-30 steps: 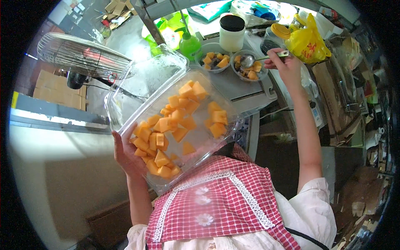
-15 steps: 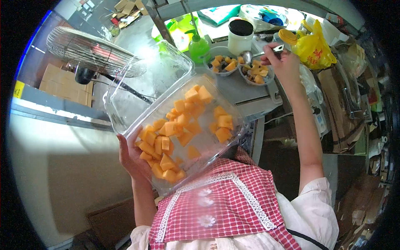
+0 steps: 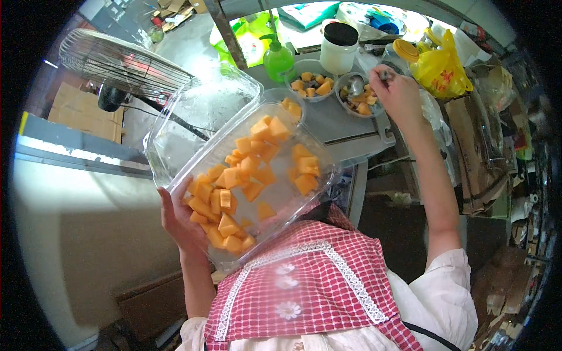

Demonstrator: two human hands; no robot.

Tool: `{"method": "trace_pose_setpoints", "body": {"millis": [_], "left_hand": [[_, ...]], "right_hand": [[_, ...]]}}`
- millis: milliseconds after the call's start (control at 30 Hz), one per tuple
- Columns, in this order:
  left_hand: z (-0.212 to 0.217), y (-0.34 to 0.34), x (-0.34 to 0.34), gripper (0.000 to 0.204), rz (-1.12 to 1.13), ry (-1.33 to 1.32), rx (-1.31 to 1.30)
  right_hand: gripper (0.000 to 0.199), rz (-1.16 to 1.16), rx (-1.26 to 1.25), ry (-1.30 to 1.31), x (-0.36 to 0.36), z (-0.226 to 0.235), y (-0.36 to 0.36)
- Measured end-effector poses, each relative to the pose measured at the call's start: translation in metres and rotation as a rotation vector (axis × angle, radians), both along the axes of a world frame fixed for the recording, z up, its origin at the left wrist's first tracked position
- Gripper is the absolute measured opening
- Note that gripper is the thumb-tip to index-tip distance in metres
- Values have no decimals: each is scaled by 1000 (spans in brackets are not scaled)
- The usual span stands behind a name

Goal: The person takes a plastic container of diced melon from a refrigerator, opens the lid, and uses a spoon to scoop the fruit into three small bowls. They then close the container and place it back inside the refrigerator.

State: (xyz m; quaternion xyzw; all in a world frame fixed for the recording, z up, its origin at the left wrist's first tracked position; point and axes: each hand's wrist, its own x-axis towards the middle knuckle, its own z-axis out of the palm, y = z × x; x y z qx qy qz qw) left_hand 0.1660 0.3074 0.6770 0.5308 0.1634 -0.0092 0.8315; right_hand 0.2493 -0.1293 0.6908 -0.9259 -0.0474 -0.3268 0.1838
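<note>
My left hand (image 3: 177, 225) grips the near left side of a clear plastic clamshell box (image 3: 280, 188), fingers partly hidden beneath it. Orange melon cubes (image 3: 232, 177) lie across the tilted box, mostly toward its left; its clear lid (image 3: 205, 114) hangs open on the far left. At the far right, my right hand (image 3: 399, 96) is closed around the handle of a metal spoon (image 3: 355, 88). The spoon's head rests in a clear round bowl (image 3: 342, 106) of melon cubes and darker bits. Another such bowl (image 3: 328, 71) stands just left of it.
Behind the bowls stand a green pump bottle (image 3: 278, 61) and a white tub with a black lid (image 3: 339, 47). A yellow plastic bag (image 3: 448, 67) sits at the far right beside flattened cardboard (image 3: 474, 152). A wire-caged fan (image 3: 120, 61) is at the left.
My right hand has lowered the spoon into the right bowl, where its head now sits among the pieces. The box in my left hand has shifted slightly left.
</note>
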Motion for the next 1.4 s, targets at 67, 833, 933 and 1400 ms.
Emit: {"method": "trace_pose_setpoints", "body": {"millis": [67,833,933,1400], "left_hand": [[0,0,1,88,-14,4,-15],[-9,7,3,91,-10,7,21],[-6,6,1,90,31,15,77],[4,-6,-1,92,-9,-17,104]], "right_hand": [[27,-13,-167,131,12,2,4],[29,-33,583,351,21,16,-54],[27,35,782,280,-2,7,-55],[19,170,718,119,-56,-45,-28]]}}
